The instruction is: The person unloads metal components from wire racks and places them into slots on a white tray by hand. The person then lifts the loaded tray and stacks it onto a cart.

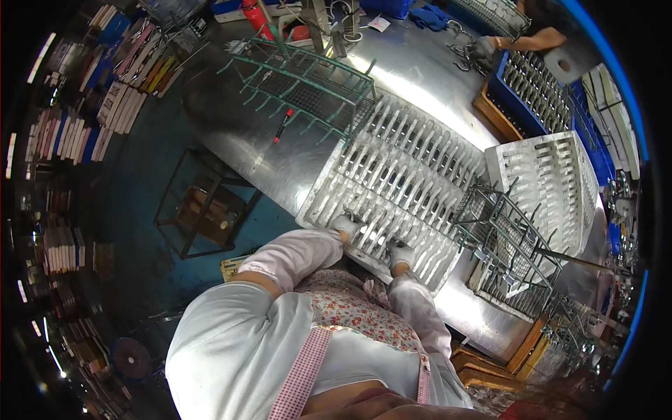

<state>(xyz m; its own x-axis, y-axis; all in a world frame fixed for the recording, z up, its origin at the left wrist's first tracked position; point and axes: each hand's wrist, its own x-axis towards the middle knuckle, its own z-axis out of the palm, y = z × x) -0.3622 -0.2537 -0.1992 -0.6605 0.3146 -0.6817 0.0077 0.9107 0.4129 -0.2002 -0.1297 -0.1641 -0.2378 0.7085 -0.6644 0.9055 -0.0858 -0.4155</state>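
Observation:
A large white foam tray (402,175) lies in front of me on the metal table, with rows of slots holding slim, shiny metal pieces (392,178). My left hand (346,225), in a pale glove, is over the near left part of the tray with its fingers curled in. To its right, my right hand (400,253), also gloved and darkened at the fingertips, is closed at the tray's near edge. Whatever either hand holds is too small to make out. In the near rows several slots look bare.
A green wire rack (301,80) stands beyond the tray, with a red-and-black pen (283,126) by it. Another wire rack (507,231) and a second foam tray (549,175) are at right. A co-worker's gloved hand (483,47) reaches in near a blue crate (521,91).

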